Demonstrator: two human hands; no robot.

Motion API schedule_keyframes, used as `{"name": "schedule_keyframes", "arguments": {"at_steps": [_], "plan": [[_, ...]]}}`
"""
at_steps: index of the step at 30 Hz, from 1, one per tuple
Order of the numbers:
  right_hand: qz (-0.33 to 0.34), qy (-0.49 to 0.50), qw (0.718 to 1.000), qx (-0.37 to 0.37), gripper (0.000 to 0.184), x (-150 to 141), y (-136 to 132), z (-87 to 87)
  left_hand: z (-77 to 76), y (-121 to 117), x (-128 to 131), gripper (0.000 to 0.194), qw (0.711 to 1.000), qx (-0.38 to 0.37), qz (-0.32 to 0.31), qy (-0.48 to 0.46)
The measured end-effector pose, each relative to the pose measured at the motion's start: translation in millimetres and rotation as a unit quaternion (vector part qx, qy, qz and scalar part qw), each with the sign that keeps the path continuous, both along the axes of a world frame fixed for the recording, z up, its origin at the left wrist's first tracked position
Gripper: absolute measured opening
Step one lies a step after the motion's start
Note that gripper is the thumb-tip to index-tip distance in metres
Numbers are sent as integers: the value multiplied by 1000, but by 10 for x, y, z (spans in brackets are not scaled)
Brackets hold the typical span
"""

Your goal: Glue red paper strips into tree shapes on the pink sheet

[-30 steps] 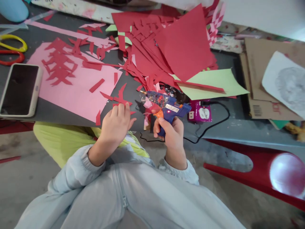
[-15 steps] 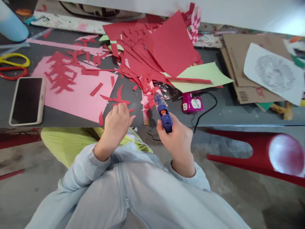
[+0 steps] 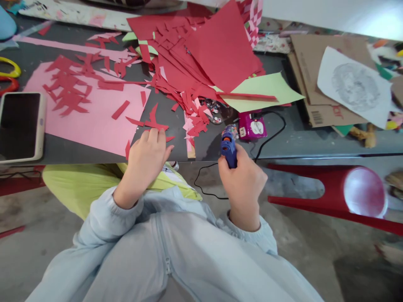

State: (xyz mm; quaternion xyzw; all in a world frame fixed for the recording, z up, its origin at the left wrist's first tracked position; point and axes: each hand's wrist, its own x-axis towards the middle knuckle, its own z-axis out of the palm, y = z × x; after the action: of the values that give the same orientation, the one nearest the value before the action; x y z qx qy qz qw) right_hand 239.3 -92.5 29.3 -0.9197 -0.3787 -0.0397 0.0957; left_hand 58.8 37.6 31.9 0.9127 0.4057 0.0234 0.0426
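Observation:
My right hand (image 3: 244,181) is wrapped round a blue hot glue gun (image 3: 228,147), its nozzle end pointing away from me, just left of a small purple box (image 3: 252,127). At the table's front edge lies my left hand (image 3: 145,156), palm down and holding nothing that I can see, with the thumb apart from the fingers. Its fingertips reach toward small red paper scraps (image 3: 155,125). A pink sheet (image 3: 103,136), with a cluster of cut red paper pieces (image 3: 69,90) on it, lies to the left. A strip covered in red and pink scraps (image 3: 191,152) lies between my hands.
Red sheets (image 3: 220,50) are piled at the back, beside a light green sheet (image 3: 267,90). A phone (image 3: 20,126) and scissors (image 3: 9,69) lie at the left. Cardboard (image 3: 327,98) and a printed white sheet (image 3: 355,84) lie right. A red stool (image 3: 336,180) stands below the table.
My right hand has moved right with the glue gun, away from the scrap-covered strip and close to the purple box. My left hand stays near the red scraps. The view has shifted slightly.

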Motion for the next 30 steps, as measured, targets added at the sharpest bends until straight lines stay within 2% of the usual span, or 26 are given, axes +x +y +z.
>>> {"name": "schedule_keyframes", "arguments": {"at_steps": [4,9,16,23,27,30], "plan": [[-11,16,1000,-21,48,35,30,0,-22,13,-97,34,998,18,-4,-67],[-3,10,1000,-18,47,40,56,-54,-1,1,-211,29,992,64,33,-108],[42,24,999,-2,41,13,106,-94,16,-21,-305,28,991,61,53,-108],[64,29,998,-3,39,-2,217,-96,-48,22,-343,26,987,66,88,-117],[85,10,996,-5,37,25,210,-95,-80,72,-346,32,986,48,111,-117],[105,-4,994,26,35,51,182,-82,-84,115,-309,39,988,26,114,-99]]}}
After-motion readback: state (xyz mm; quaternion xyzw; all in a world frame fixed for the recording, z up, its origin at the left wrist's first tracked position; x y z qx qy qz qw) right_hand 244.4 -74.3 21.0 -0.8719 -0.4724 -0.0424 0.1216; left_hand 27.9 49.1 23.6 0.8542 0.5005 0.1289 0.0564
